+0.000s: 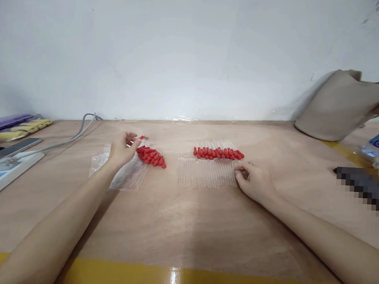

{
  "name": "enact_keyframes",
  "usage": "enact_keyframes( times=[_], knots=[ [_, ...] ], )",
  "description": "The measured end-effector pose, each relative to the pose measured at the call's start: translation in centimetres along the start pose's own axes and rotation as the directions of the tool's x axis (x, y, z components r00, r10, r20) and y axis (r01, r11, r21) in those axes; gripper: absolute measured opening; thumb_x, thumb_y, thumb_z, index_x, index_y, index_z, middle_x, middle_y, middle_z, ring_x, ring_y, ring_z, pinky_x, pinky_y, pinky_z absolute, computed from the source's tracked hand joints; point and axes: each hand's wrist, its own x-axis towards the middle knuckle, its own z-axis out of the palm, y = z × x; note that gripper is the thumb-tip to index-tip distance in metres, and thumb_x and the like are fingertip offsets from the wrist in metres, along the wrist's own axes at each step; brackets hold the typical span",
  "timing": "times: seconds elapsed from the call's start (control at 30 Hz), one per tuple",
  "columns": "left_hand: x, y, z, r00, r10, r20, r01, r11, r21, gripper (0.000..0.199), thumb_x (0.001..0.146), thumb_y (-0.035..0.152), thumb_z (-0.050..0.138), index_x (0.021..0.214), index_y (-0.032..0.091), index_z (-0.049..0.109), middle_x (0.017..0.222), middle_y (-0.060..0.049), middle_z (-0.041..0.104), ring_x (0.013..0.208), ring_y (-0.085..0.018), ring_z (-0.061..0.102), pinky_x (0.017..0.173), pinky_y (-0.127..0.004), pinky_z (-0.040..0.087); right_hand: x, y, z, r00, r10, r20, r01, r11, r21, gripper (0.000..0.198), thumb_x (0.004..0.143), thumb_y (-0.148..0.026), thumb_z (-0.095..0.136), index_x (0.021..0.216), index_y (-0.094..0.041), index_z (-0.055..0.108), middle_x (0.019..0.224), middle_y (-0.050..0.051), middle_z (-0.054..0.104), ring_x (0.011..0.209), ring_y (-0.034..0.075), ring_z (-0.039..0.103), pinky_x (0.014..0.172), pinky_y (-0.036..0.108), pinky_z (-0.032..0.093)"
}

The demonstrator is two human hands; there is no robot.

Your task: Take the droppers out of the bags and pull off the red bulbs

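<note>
My left hand hovers over the left end of a loose pile of red rubber bulbs, thumb and fingers apart. A single red bulb lies just beyond its fingertips, beside a small brownish bit. Beneath the hand is a clear plastic bag. My right hand pinches at the right end of a row of clear thin tubes, its fingertips around the endmost tube. Behind that row lie several tubes capped with red bulbs, their clear ends pointing to the wall.
On the left are a white power strip, a grey cable, a phone and purple and yellow packets. A grey-beige container and a bottle stand at right, near a blurred-out dark object.
</note>
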Motion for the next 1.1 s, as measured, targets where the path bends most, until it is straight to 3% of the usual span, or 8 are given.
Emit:
enact_keyframes(
  times=[0.17, 0.43, 0.7, 0.77, 0.87, 0.93, 1.0, 1.1],
  knots=[
    [-0.1, -0.3, 0.2, 0.997, 0.034, 0.064, -0.037, 0.998, 0.050, 0.028, 0.069, 0.043, 0.059, 0.081, 0.018, 0.059, 0.075, -0.002, 0.061, 0.063, -0.013, 0.054, 0.058, -0.025, 0.043, 0.1, -0.1, 0.2, 1.000, -0.027, -0.010, 0.027, 0.998, 0.058, 0.013, 0.074, -0.018, 0.046, 0.073, -0.018, 0.059, 0.071, 0.003, 0.058, 0.059, 0.014, 0.053, 0.055, 0.025, 0.043],
    [-0.4, -1.0, 0.5, 0.989, -0.071, 0.127, 0.071, 0.997, 0.004, 0.030, 0.069, 0.044, 0.056, 0.080, 0.017, 0.061, 0.073, -0.002, 0.064, 0.067, -0.015, 0.059, 0.064, -0.025, 0.046, 0.2, 0.1, 0.4, 0.999, -0.048, -0.020, 0.050, 0.996, 0.080, 0.018, 0.076, -0.017, 0.044, 0.088, -0.016, 0.058, 0.080, 0.006, 0.060, 0.065, 0.016, 0.056, 0.056, 0.027, 0.045],
    [-0.2, -0.6, -0.2, 0.999, -0.051, -0.005, 0.050, 0.959, 0.280, 0.034, 0.079, 0.046, 0.044, 0.082, 0.018, 0.064, 0.070, -0.003, 0.061, 0.069, -0.019, 0.056, 0.065, -0.029, 0.041, 0.2, 0.1, 0.2, 0.994, -0.081, -0.073, 0.086, 0.994, 0.067, 0.013, 0.079, -0.020, 0.047, 0.086, -0.017, 0.057, 0.079, 0.006, 0.059, 0.069, 0.017, 0.056, 0.060, 0.030, 0.046],
    [-0.6, 0.5, -0.3, 0.994, 0.050, -0.095, -0.017, 0.948, 0.318, 0.031, 0.079, 0.043, 0.046, 0.084, 0.018, 0.063, 0.076, -0.005, 0.060, 0.074, -0.020, 0.055, 0.070, -0.031, 0.041, 0.3, -0.1, 0.0, 0.980, -0.151, -0.126, 0.159, 0.986, 0.050, 0.012, 0.079, -0.019, 0.049, 0.085, -0.017, 0.059, 0.076, 0.006, 0.058, 0.074, 0.019, 0.055, 0.066, 0.033, 0.046],
    [-2.0, 3.2, 0.2, 0.938, 0.317, -0.139, -0.264, 0.914, 0.308, 0.025, 0.079, 0.039, 0.049, 0.081, 0.017, 0.062, 0.083, -0.006, 0.058, 0.085, -0.021, 0.054, 0.080, -0.032, 0.040, 0.3, -0.6, -0.1, 0.947, -0.283, -0.150, 0.296, 0.952, 0.079, 0.011, 0.079, -0.017, 0.051, 0.085, -0.018, 0.059, 0.077, 0.006, 0.058, 0.076, 0.019, 0.054, 0.071, 0.034, 0.045],
    [-3.4, 5.4, 1.1, 0.880, 0.473, -0.044, -0.448, 0.857, 0.255, 0.020, 0.079, 0.034, 0.050, 0.079, 0.017, 0.062, 0.086, -0.005, 0.057, 0.087, -0.019, 0.053, 0.082, -0.031, 0.040, 0.3, -1.0, -0.2, 0.928, -0.351, -0.126, 0.365, 0.923, 0.120, 0.011, 0.079, -0.015, 0.052, 0.086, -0.018, 0.059, 0.080, 0.006, 0.058, 0.076, 0.018, 0.053, 0.070, 0.033, 0.045],
    [-4.6, 7.5, 2.6, 0.825, 0.554, 0.112, -0.565, 0.803, 0.191, 0.017, 0.080, 0.030, 0.050, 0.076, 0.018, 0.060, 0.087, -0.005, 0.057, 0.087, -0.018, 0.052, 0.082, -0.031, 0.040, 0.2, -1.3, -0.2, 0.913, -0.396, -0.096, 0.407, 0.901, 0.148, 0.012, 0.079, -0.015, 0.052, 0.087, -0.018, 0.059, 0.080, 0.006, 0.058, 0.076, 0.017, 0.052, 0.069, 0.032, 0.045],
    [-5.3, 10.0, 5.4, 0.798, 0.515, 0.312, -0.572, 0.811, 0.123, 0.017, 0.078, 0.034, 0.052, 0.080, 0.018, 0.059, 0.088, -0.005, 0.056, 0.087, -0.020, 0.051, 0.077, -0.031, 0.041, 0.1, -1.4, -0.2, 0.900, -0.428, -0.079, 0.436, 0.884, 0.168, 0.012, 0.078, -0.014, 0.052, 0.087, -0.017, 0.059, 0.081, 0.006, 0.058, 0.077, 0.017, 0.052, 0.071, 0.032, 0.045]
  ],
)
